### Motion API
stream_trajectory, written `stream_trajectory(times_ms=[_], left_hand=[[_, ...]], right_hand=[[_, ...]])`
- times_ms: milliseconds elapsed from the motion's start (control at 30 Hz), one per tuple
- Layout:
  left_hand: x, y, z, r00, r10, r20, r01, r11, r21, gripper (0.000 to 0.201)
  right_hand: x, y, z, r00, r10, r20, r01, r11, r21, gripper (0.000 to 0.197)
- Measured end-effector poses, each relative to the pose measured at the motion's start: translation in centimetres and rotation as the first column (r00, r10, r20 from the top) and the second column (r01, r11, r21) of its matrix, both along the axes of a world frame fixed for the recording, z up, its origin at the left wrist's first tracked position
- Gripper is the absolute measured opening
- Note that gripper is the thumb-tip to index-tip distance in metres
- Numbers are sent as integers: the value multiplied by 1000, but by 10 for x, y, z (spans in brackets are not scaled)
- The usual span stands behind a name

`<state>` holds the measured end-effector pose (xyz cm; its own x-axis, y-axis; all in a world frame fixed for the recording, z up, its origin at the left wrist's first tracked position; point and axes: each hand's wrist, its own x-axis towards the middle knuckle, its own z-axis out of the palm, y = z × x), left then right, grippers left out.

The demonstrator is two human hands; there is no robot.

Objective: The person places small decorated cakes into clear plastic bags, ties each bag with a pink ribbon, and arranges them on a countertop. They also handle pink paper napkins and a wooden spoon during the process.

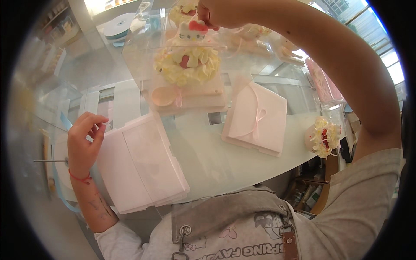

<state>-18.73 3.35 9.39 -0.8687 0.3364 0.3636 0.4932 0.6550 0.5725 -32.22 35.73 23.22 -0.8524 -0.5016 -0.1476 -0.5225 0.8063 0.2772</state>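
Note:
At the far side of the table my right hand (211, 16) is closed, its fingertips beside the white cat-head figure (193, 31) with a red bow. What it pinches is hidden. The figure tops a cream-yellow ruffled decoration (187, 65), which stands behind clear plastic on a pale pink base with a round tag (164, 96). My left hand (86, 141) is loosely curled, thumb and forefinger apart, with nothing in it. It hovers by the upper left corner of a flat pale pink box piece (130, 164), partly covered by a clear sheet.
Right of centre lies a pink envelope-shaped box (260, 119) with a ribbon bow. A small ruffled decoration (324, 136) sits near the table's right edge. Ribbon spools stand at the back left, one a blue spool (119, 28). Pink packages (323, 80) are at the far right.

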Motion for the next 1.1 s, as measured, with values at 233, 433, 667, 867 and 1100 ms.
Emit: stream_trajectory(times_ms=[233,433,667,867,1100], left_hand=[[-2,1,-1,1000,-14,4,14,1000,7,13],[1,0,2,1000,-3,15,3,1000,-10,14],[1,0,1,999,-3,32,2,1000,13,14],[-2,1,1,999,-25,47,25,1000,-1,15],[0,-4,1,999,-19,46,18,1000,8,17]], right_hand=[[6,-4,-1,999,-45,7,45,998,36,50],[7,-7,-3,995,-94,8,95,995,-13,48],[5,-5,-4,998,-65,-2,65,997,-38,43],[9,5,5,992,29,-119,-25,999,34,16],[23,-2,33,973,94,209,-134,973,186,15]])
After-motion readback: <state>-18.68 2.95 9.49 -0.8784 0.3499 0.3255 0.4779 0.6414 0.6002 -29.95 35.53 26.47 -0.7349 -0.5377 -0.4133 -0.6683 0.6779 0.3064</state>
